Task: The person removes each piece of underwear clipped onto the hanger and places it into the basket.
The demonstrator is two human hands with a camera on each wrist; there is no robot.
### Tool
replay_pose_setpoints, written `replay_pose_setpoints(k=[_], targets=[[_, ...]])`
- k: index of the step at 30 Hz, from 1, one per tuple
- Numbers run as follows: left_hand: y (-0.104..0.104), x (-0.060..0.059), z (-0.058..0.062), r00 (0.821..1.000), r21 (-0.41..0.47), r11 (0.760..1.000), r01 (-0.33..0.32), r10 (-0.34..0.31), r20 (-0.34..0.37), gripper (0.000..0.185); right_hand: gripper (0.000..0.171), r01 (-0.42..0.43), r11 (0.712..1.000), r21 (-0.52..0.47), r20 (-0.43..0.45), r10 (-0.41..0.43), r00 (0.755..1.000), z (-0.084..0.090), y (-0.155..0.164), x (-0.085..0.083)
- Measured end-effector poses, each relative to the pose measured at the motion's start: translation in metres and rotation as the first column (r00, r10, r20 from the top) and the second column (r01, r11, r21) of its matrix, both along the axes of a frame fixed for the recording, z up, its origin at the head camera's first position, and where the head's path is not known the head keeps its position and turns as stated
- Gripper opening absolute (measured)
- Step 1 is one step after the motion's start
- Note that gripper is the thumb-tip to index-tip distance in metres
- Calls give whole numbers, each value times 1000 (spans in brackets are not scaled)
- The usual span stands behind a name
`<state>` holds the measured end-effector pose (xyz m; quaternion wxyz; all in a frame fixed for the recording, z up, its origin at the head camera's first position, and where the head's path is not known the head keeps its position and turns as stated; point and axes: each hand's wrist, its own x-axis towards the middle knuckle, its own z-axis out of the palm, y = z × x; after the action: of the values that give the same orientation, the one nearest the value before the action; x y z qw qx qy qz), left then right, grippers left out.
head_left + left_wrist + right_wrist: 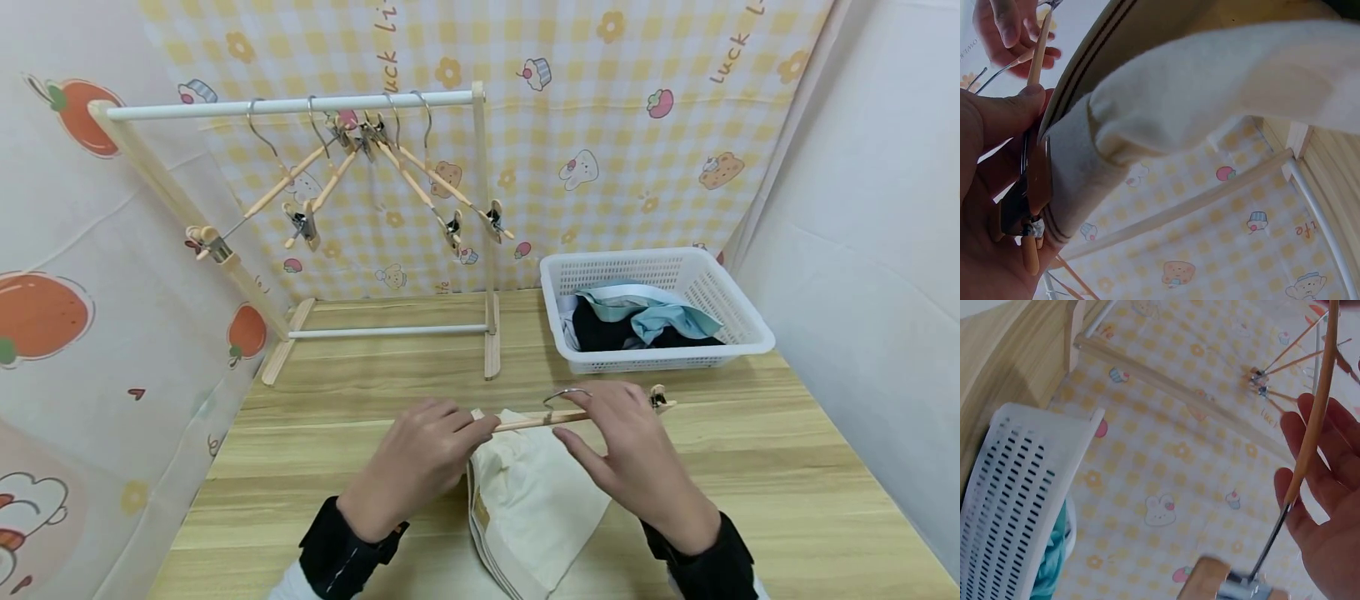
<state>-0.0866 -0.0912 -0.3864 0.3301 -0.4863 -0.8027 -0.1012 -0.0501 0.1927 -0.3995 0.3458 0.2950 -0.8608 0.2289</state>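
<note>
A wooden clip hanger (528, 423) with a metal hook lies level above the table, in front of me. My left hand (431, 446) grips its left end, thumb along the bar. In the left wrist view, the clip (1039, 178) there sits at the edge of a cream cloth garment (543, 483) with dark double stripes. The cloth hangs down, its kind unclear. My right hand (633, 450) is at the hook, fingers loosely extended around the bar without a visible pinch. The hanger's right clip (658, 398) has no cloth at it.
A rack (292, 107) with several clip hangers (408, 175) stands at the back left. At the back right, a white perforated basket (667, 358) holds blue and black cloths (660, 321). Patterned fabric (585, 208) covers the wall behind the wooden table (772, 467).
</note>
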Motion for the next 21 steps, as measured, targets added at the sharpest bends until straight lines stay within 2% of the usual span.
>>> replay_pose_setpoints(k=[5, 12, 16, 21], targets=[[5, 3, 0, 1000, -6, 1000, 5, -5, -5, 11, 56, -6, 1000, 17, 12, 6, 1000, -6, -10, 0], [8, 4, -1, 1000, -6, 1000, 7, -7, -21, 7, 46, -20, 1000, -10, 1, 20, 1000, -12, -16, -2], [7, 4, -1, 1000, 6, 1000, 20, -20, 6, 11, 44, -29, 999, -15, -1, 29, 1000, -13, -16, -3], [3, 4, -1, 997, 28, 999, 22, -24, 75, 19, 43, -38, 999, -16, 8, 38, 999, -14, -15, -4]])
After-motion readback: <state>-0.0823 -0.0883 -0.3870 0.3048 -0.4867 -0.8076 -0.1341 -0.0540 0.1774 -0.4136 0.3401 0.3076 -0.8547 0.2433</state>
